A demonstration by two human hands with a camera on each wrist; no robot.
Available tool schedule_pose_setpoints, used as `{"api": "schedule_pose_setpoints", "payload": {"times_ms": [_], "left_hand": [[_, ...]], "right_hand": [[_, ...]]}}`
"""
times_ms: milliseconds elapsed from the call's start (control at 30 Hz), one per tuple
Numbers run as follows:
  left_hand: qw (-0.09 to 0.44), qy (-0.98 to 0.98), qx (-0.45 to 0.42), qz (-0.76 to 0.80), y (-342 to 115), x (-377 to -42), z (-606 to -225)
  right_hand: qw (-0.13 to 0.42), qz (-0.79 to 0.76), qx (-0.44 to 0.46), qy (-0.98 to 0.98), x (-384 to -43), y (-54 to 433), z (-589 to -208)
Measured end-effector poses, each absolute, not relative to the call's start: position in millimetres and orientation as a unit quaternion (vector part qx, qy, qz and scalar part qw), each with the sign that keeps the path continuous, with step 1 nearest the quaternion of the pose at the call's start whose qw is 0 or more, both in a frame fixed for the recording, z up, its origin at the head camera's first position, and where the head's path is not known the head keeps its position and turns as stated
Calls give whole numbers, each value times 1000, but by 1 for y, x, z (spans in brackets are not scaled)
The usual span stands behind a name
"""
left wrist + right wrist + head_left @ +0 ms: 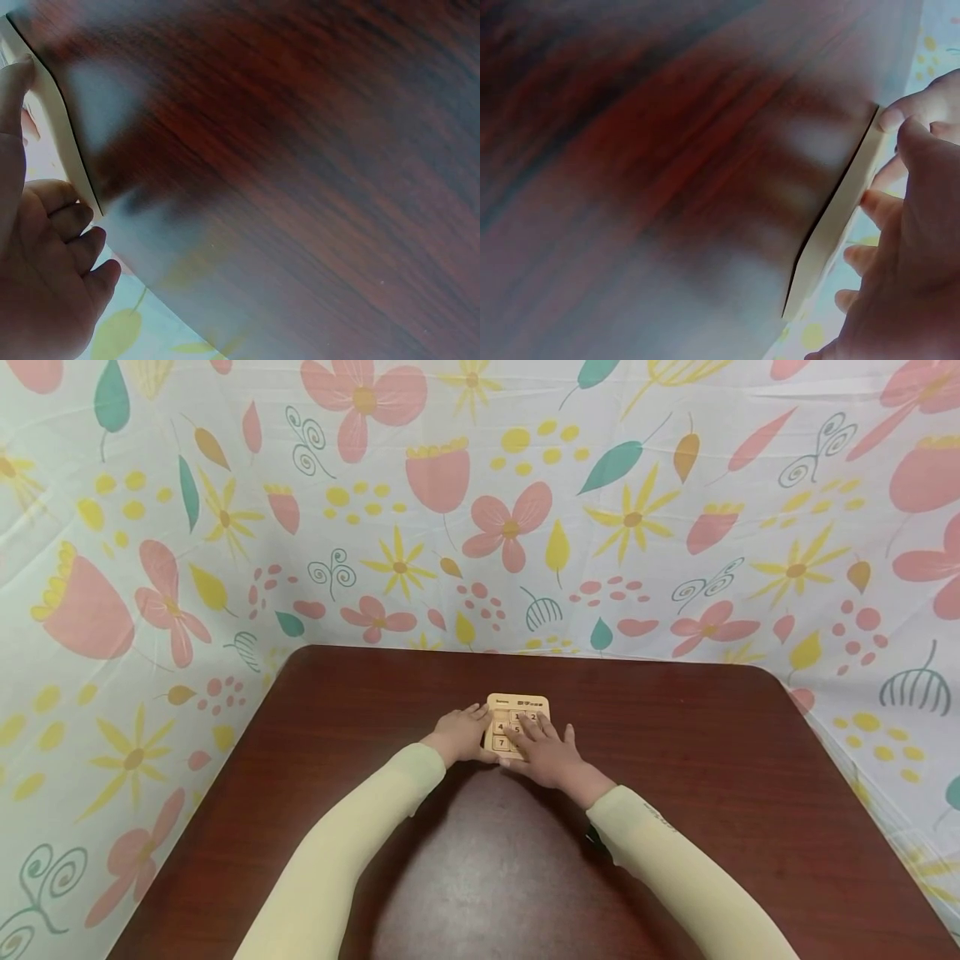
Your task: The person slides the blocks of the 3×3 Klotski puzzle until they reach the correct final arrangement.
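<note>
A pale wooden number sliding puzzle [504,702] lies flat on the dark table, its numbered square tiles facing up. Tiles 1, 2, 4, 5 and 7 can be read; others are hidden beneath fingers. The upper left slot looks bare. My left hand [459,733] holds the frame's left side, thumb along the near edge. Over the tiles, my right hand [551,756] spreads its fingers, the fingertips touching the middle and right side, with the thumb at the near edge. The puzzle's side edge [60,127] shows in the left wrist view, and its near edge [825,232] in the right.
The reddish-brown table [720,760] has a glossy top with rounded far corners. Behind and beside it hangs a white cloth [525,468] printed with flowers and leaves. A small dark object [594,837] shows under the right sleeve.
</note>
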State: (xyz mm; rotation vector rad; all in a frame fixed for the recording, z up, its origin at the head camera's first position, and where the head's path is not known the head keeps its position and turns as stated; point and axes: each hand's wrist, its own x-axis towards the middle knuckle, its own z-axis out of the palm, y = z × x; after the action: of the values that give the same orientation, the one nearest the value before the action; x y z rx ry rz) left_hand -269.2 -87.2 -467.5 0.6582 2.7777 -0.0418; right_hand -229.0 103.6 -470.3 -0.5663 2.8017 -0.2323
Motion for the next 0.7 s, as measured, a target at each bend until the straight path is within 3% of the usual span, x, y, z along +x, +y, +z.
{"api": "schedule_pose_setpoints", "payload": {"times_ms": [700], "left_hand": [[155,964,216,-17,-86,-266,-463]], "right_hand": [[144,-99,-212,962,-228,107,-470]]}}
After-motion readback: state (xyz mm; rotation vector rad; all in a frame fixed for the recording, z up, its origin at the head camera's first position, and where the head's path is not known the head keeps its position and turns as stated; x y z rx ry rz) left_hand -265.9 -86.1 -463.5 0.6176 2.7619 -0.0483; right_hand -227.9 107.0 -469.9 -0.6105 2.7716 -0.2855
